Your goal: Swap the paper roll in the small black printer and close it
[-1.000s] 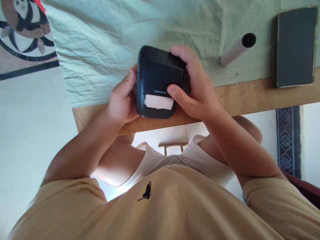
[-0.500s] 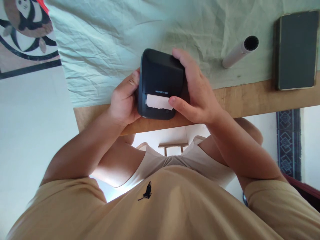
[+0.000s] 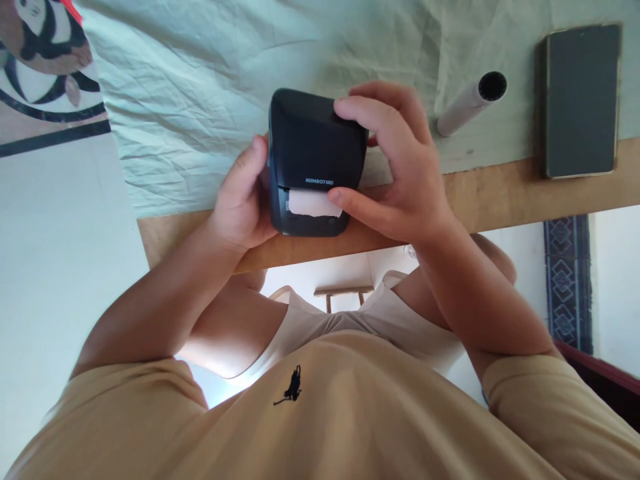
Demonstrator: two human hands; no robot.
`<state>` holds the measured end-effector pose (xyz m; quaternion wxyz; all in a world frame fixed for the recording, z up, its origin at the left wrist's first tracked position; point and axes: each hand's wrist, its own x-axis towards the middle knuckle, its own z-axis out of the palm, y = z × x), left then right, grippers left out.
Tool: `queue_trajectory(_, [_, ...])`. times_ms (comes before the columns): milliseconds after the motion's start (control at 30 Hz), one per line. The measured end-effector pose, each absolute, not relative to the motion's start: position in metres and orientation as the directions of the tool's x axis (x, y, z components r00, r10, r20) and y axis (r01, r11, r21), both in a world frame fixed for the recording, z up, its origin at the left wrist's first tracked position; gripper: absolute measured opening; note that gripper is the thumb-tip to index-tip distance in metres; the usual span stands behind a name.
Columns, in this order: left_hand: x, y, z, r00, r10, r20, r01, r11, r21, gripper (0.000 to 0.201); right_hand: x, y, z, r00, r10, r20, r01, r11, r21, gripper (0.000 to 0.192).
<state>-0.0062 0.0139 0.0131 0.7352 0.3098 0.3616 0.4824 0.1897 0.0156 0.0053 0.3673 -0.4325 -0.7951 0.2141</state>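
Note:
A black label printer (image 3: 313, 143) marked "NIIMBOT" is held between my hands over the front edge of the table. My left hand (image 3: 240, 200) grips its left side, thumb up along the edge, with the other fingers hidden behind or beneath it. Out of the slot at its front pokes a short white paper strip (image 3: 309, 203) with an uneven end. My right hand (image 3: 407, 170) is on the right side: a fingertip rests on the lid's upper right corner and the thumb tip touches the right end of the strip. The lid looks closed.
A pale green cloth (image 3: 210, 100) covers the wooden table (image 3: 480, 190). To the right, a white tube (image 3: 460, 110) with a dark end stands on the cloth, and a dark tablet-like device (image 3: 581, 100) lies beyond it. A small wooden stool (image 3: 343, 291) shows below the table.
My right hand's fingers have lifted and bent more at the printer's right side, while the thumb stays at the paper strip. The view has shifted slightly, moving everything a little left.

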Motion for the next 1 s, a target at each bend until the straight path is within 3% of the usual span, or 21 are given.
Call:
queue_trajectory(167, [0.0, 0.01, 0.012, 0.245, 0.939, -0.243, -0.502, 0.337, 0.796, 0.045, 0.186, 0.012, 0.013, -0.17, 0.805, 0.569, 0.567, 0.552, -0.612, 0.051])
queue_trajectory(233, [0.004, 0.008, 0.015, 0.226, 0.946, -0.233, -0.483, 0.317, 0.816, 0.04, 0.184, 0.008, 0.016, -0.143, 0.828, 0.542, 0.524, 0.528, -0.668, 0.043])
queue_trajectory(333, [0.008, 0.006, 0.017, 0.166, 0.957, -0.237, -0.436, 0.287, 0.853, 0.052, 0.181, 0.002, 0.02, -0.14, 0.838, 0.528, 0.407, 0.535, -0.741, 0.024])
queue_trajectory(433, [0.007, 0.004, 0.011, 0.146, 0.957, -0.252, -0.394, 0.29, 0.872, 0.055, 0.178, 0.003, 0.019, -0.022, 0.829, 0.559, 0.273, 0.543, -0.794, 0.011])
queue_trajectory(533, [-0.002, 0.005, 0.002, 0.223, 0.949, -0.221, -0.395, 0.296, 0.87, 0.048, 0.177, 0.007, 0.016, 0.085, 0.844, 0.529, 0.197, 0.506, -0.84, 0.019])
queue_trajectory(600, [-0.008, 0.005, -0.002, 0.256, 0.949, -0.182, -0.406, 0.276, 0.871, 0.045, 0.178, 0.009, 0.016, 0.016, 0.852, 0.523, 0.207, 0.509, -0.835, 0.018])
queue_trajectory(700, [-0.012, 0.005, -0.004, 0.282, 0.941, -0.185, -0.357, 0.282, 0.891, 0.046, 0.178, 0.009, 0.021, -0.154, 0.859, 0.489, 0.402, 0.507, -0.762, 0.01])
queue_trajectory(833, [-0.008, 0.003, -0.005, 0.182, 0.971, -0.157, -0.342, 0.212, 0.915, 0.048, 0.174, 0.006, 0.033, -0.203, 0.901, 0.384, 0.762, 0.392, -0.515, 0.016])
queue_trajectory(1000, [-0.004, 0.001, -0.008, 0.191, 0.973, -0.129, -0.363, 0.192, 0.912, 0.05, 0.172, 0.009, 0.04, -0.243, 0.942, 0.233, 0.836, 0.325, -0.442, 0.022])
